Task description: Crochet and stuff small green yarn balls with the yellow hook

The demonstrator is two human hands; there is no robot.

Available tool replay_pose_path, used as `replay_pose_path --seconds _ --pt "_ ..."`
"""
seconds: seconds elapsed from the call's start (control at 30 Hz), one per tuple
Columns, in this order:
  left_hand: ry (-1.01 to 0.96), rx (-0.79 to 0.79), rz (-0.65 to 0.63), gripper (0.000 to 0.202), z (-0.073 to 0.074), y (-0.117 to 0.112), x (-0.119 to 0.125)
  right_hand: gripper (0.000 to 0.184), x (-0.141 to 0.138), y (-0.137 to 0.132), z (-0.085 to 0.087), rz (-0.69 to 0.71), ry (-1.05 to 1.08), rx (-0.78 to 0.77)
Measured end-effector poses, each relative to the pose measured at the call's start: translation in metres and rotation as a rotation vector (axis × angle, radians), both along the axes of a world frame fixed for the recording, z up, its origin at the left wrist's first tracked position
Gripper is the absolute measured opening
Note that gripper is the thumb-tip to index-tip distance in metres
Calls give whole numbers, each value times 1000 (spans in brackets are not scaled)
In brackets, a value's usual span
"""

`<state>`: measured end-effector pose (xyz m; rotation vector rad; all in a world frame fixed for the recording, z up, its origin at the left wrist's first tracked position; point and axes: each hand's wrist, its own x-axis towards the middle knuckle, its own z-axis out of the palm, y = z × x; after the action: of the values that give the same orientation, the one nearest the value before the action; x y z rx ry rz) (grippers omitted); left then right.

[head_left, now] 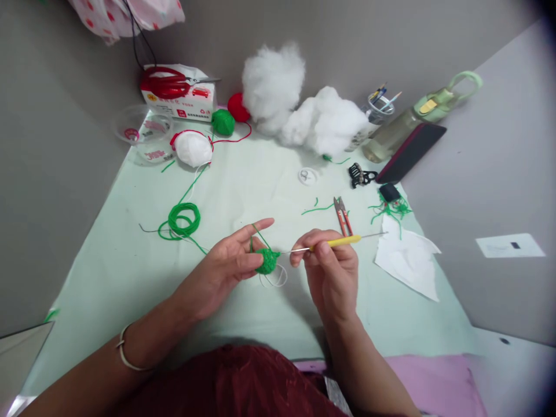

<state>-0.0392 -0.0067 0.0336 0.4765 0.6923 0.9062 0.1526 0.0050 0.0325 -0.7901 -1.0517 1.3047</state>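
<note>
Between thumb and fingers, my left hand (232, 255) pinches a small green crochet piece (266, 262), its index finger stretched out with green yarn looped over it. My right hand (332, 269) grips a crochet hook (336, 241) by its yellow handle. The hook's thin metal shaft points left, and its tip meets the right edge of the green piece. A thin white thread (280, 277) curls just below the piece. Green yarn runs from a loose coil (185, 219) on the table toward my left hand.
Red-handled snips (342, 215) lie beyond my right hand, near a white paper piece (408, 255). White stuffing (273, 87), green yarn ball (223, 122) and red yarn ball (238, 108) sit at the back. Scissors (167, 83) rest on a box (182, 107). A bottle (395, 130) stands right.
</note>
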Motion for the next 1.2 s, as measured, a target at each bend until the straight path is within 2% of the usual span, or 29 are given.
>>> replay_pose_path --seconds 0.13,0.3,0.43,0.6,0.77,0.9,1.0,1.07,1.13,1.17,1.2 --pt "-24 -5 -56 53 1 0 -1 14 2 1 1 7 10 -40" --pt "-52 3 -47 49 -2 0 0 17 2 0 1 28 -2 -113" --pt "30 76 -11 60 -7 -1 5 12 -1 -4 -4 63 -14 -60" --pt "87 99 11 69 -12 -3 9 12 -2 -7 -11 34 -170 31" --pt "241 171 61 84 -15 -4 11 13 -2 -6 -6 146 -269 25" --pt "356 214 83 90 -14 -3 12 13 -4 -4 -3 139 -361 18" --pt "397 234 -50 81 -5 5 1 5 -3 0 -6 121 -240 -116" --pt "470 271 -88 65 1 14 -15 10 -2 3 -7 144 -85 -257" --pt "652 357 -51 42 3 24 -37 17 -2 6 -7 215 52 -381" --pt "815 430 13 29 3 29 -48 19 -2 6 -6 258 101 -427" --pt "1004 523 129 21 1 33 -58 20 -2 6 -5 302 131 -458"
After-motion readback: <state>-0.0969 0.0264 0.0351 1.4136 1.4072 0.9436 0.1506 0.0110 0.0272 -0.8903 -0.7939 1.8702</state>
